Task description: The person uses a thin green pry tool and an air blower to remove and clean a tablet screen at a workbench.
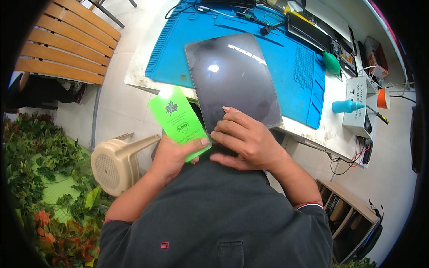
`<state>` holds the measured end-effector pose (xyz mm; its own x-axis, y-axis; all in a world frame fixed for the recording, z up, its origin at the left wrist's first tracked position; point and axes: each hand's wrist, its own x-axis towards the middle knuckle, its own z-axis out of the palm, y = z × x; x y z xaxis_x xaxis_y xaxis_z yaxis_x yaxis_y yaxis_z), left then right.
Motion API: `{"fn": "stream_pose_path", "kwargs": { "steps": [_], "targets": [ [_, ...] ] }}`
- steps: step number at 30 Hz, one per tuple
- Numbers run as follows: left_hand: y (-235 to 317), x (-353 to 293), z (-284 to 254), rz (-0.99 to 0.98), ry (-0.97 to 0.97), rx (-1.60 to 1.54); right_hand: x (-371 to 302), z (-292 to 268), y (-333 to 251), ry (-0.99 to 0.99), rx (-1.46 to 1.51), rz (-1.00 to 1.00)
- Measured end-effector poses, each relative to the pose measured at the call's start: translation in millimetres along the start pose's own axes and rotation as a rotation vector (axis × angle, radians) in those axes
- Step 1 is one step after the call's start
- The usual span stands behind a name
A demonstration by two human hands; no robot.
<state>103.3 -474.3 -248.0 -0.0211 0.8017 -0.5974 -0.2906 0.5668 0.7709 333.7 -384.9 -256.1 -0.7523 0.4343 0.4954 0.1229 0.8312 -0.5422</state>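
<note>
My left hand (175, 154) grips the near end of a bright green flat packet (175, 115) printed with a dark leaf, thumb on top. Just to its right lies a dark glossy tablet-like panel (234, 80), tilted across the front edge of the blue mat and reflecting light. Over the panel's near left corner is my right hand (250, 138), its fingers bent and apart, one fingertip against the dark surface. The right thumb stays away from the fingers, close to the packet's near end. Whether that hand bears on the panel's edge is hidden.
The blue work mat (172, 62) covers much of the white table. Cables and dark devices line its far side. On the right are a green blower bulb (331, 63), a light-blue bottle (347, 106) and a white box (357, 91). A beige stool (109, 165) is at left.
</note>
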Motion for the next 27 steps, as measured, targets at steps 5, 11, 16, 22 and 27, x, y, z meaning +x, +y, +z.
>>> {"fn": "stream_pose_path", "kwargs": {
  "steps": [5, 11, 16, 22, 27],
  "targets": [
    [6.6, 3.0, 0.8, -0.002, -0.001, 0.004, 19.7, -35.5, 9.8, -0.034, -0.177, 0.165],
    [12.0, 6.9, -1.9, -0.035, -0.017, 0.048, 74.3, -28.8, 82.4, -0.041, -0.539, 0.201],
    [13.7, 11.2, -5.1, -0.032, -0.021, 0.099, 111.1, -13.7, 111.4, -0.181, -0.552, 0.253],
    [14.0, 15.2, -7.0, -0.024, -0.018, 0.114, 107.1, -0.7, 126.3, -0.018, -0.513, 0.168],
    [18.0, 16.8, -1.8, 0.04, 0.033, 0.089, 106.2, 0.2, 127.9, 0.013, -0.5, 0.158]
  ]
}}
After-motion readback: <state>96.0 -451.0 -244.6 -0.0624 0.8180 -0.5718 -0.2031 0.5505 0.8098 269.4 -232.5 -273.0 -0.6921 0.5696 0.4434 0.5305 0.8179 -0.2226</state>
